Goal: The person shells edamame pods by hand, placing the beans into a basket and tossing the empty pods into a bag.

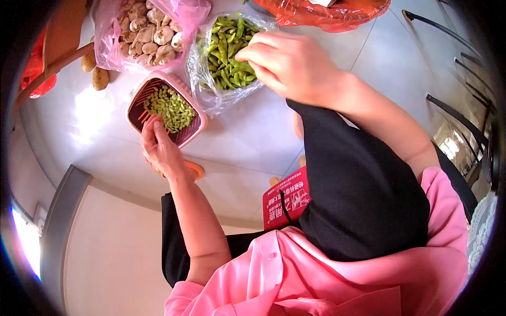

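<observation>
Leaning over the floor [245,139], I have my left hand [161,150] at the near rim of the pink basket [191,98], its fingers bent inward beside the shelled green beans [176,111]. Whether those fingers are pinched on a bean or a little apart, I can't tell. My right hand [290,63] is over the edge of the clear plastic bag [212,104] of green pods [226,50], fingers curled; my own knuckles hide whether a pod is between them.

The beans lie loose toward the far side of the basket, so a knock from my left wrist could tip it and send them rolling over the tiles. The orange slipper [195,169] sits close by my wrist, and a shifted foot could do the same. The bag is soft and open-mouthed, just beside the basket; if my right hand caught its crumpled edge, pods could slide out or the plastic could drag against the rim. Beans let go too near that rim could drop outside. The pink bag [196,15] of garlic [163,36] crowds the far side, so there's little slack for a shove.
</observation>
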### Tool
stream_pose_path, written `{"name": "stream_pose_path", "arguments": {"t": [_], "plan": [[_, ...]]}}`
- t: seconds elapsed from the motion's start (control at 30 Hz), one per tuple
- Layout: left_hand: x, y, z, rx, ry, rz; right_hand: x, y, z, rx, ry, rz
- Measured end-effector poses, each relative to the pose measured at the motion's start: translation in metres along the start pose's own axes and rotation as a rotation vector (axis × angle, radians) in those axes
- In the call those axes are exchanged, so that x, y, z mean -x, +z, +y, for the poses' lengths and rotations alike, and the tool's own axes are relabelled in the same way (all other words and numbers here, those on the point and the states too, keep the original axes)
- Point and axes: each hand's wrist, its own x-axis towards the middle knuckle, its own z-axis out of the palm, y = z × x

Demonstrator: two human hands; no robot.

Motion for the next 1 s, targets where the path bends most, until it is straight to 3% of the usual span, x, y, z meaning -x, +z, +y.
{"name": "stream_pose_path", "arguments": {"t": [0.07, 0.13, 0.17, 0.23, 0.33, 0.43, 0.53, 0.63, 0.67, 0.7, 0.73, 0.87, 0.9, 0.97, 1.0], "plan": [[0.007, 0.009, 0.011, 0.042, -0.009, -0.018, 0.018, 0.057, 0.046, 0.049, 0.175, -0.193], [0.019, 0.024, 0.031, 0.093, -0.046, -0.054, 0.021, 0.082, 0.067, 0.235, 0.211, -0.243], [0.023, 0.029, 0.028, 0.109, 0.035, -0.103, 0.022, 0.090, 0.074, 0.231, 0.213, -0.243], [0.041, 0.045, 0.055, 0.153, -0.037, -0.234, 0.020, 0.098, 0.086, 0.388, 0.219, -0.345], [0.052, 0.068, 0.063, -0.034, 0.364, -0.396, 0.023, 0.100, 0.091, 0.325, 0.231, -0.286], [0.062, 0.091, 0.075, -0.070, 0.401, -0.504, 0.028, 0.097, 0.090, 0.234, 0.294, -0.253], [0.066, 0.101, 0.081, -0.026, 0.201, -0.577, 0.028, 0.098, 0.092, 0.232, 0.328, -0.245], [0.062, 0.103, 0.079, -0.126, 0.290, -0.566, 0.025, 0.096, 0.089, 0.225, 0.325, -0.315], [0.058, 0.103, 0.080, -0.132, 0.292, -0.564, 0.026, 0.093, 0.086, 0.148, 0.296, -0.220], [0.054, 0.103, 0.081, -0.219, 0.469, -0.499, 0.024, 0.085, 0.078, 0.072, 0.266, -0.128], [0.050, 0.103, 0.082, -0.305, 0.643, -0.431, 0.020, 0.077, 0.066, -0.105, 0.384, -0.198], [0.035, 0.100, 0.080, -0.343, 0.794, -0.395, 0.014, 0.054, 0.036, -0.870, 0.736, -0.334], [0.031, 0.097, 0.081, -0.277, 0.824, -0.403, 0.013, 0.046, 0.034, -0.868, 0.740, -0.332], [0.027, 0.091, 0.083, -0.243, 0.834, -0.388, 0.007, 0.023, 0.027, -1.165, 0.959, -0.511], [0.028, 0.088, 0.082, -0.209, 0.801, -0.409, 0.005, 0.015, 0.024, -1.151, 0.937, -0.507]]}}
